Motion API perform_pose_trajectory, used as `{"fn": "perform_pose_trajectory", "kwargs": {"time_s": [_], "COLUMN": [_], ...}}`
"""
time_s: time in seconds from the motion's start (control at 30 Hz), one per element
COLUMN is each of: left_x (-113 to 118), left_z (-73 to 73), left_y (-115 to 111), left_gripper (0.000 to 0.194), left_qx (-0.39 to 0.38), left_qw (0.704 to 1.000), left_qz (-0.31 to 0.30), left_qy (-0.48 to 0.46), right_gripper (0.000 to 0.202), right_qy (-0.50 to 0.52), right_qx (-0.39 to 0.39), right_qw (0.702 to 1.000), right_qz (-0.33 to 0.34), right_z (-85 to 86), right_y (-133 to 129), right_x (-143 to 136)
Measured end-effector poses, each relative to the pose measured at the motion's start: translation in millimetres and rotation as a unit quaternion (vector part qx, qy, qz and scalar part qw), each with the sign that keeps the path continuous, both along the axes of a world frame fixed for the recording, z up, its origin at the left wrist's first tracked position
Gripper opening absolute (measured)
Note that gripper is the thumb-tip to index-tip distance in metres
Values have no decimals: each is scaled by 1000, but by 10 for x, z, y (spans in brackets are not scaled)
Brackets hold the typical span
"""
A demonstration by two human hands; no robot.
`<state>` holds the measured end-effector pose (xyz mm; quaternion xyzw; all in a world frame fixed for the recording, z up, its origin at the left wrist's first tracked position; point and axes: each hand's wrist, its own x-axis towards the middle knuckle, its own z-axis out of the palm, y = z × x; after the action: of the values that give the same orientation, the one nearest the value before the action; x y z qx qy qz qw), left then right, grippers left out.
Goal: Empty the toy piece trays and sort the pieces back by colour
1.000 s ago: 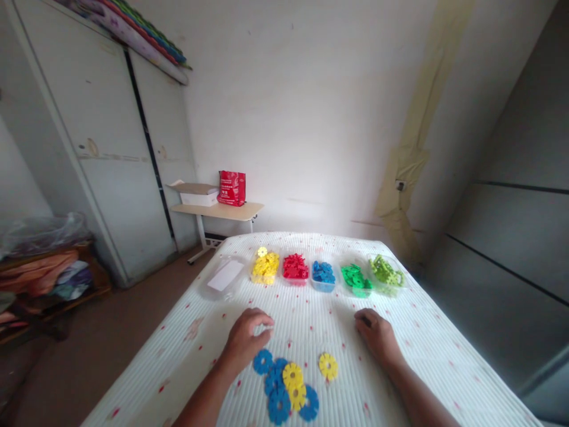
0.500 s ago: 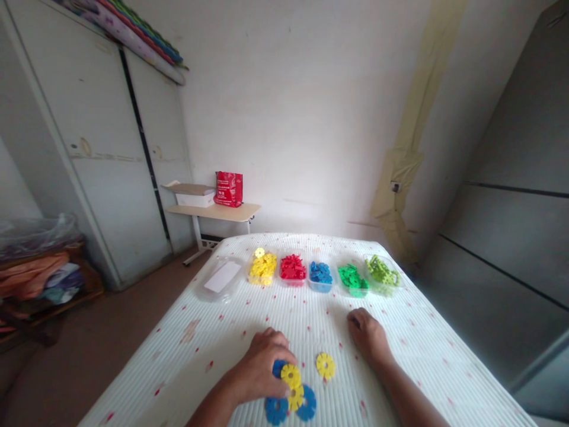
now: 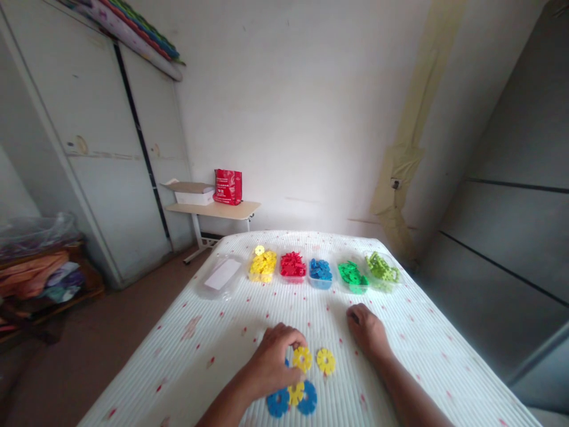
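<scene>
My left hand (image 3: pixel 278 359) pinches a yellow slotted plastic disc (image 3: pixel 302 359) between thumb and fingers. Just below it, a second yellow disc (image 3: pixel 296 392) sits between two blue discs, one on the left (image 3: pixel 278 403) and one on the right (image 3: pixel 307 397). Another blue piece is mostly hidden behind my left thumb and fingers. A loose yellow disc (image 3: pixel 326 360) lies flat on the cloth to the right. My right hand (image 3: pixel 368 329) rests on the table in a loose fist, apart from the discs, and nothing shows in it.
Across the far side of the white ribbed tablecloth (image 3: pixel 213 338) stand clear tubs of yellow (image 3: pixel 263 265), red (image 3: pixel 293 267), blue (image 3: pixel 320 273), green (image 3: pixel 352 276) and light green (image 3: pixel 381 270) pieces. Clear lids with a white card (image 3: pixel 222 274) lie left of them.
My left hand has shifted a little right and away from me. The pinched yellow disc has moved right, away from the blue piece behind it. My right hand stays put.
</scene>
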<state>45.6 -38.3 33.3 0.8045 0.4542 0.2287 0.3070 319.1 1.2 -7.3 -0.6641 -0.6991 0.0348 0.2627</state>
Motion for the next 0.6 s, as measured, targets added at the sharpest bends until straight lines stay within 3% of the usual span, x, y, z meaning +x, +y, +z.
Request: {"fn": "perform_pose_trajectory", "kwargs": {"time_s": [0.13, 0.27, 0.37, 0.6], "left_x": [317, 543, 577, 538], "left_z": [-41, -129, -146, -139], "left_y": [-8, -15, -21, 14], "left_gripper": [34, 32, 35, 24], "left_qx": [54, 67, 67, 53], "left_qw": [999, 996, 993, 995], "left_qz": [-4, -4, -9, -16], "left_qy": [-6, 65, 100, 85], "right_gripper": [21, 21, 21, 22], "right_qy": [-6, -12, -13, -18], "right_qx": [3, 6, 11, 16], "right_qw": [1000, 1000, 1000, 1000], "right_qz": [-3, -3, -1, 2], "right_z": [-37, -33, -8, -5], "right_y": [19, 15, 1, -2], "right_x": [11, 5, -5, -9]}}
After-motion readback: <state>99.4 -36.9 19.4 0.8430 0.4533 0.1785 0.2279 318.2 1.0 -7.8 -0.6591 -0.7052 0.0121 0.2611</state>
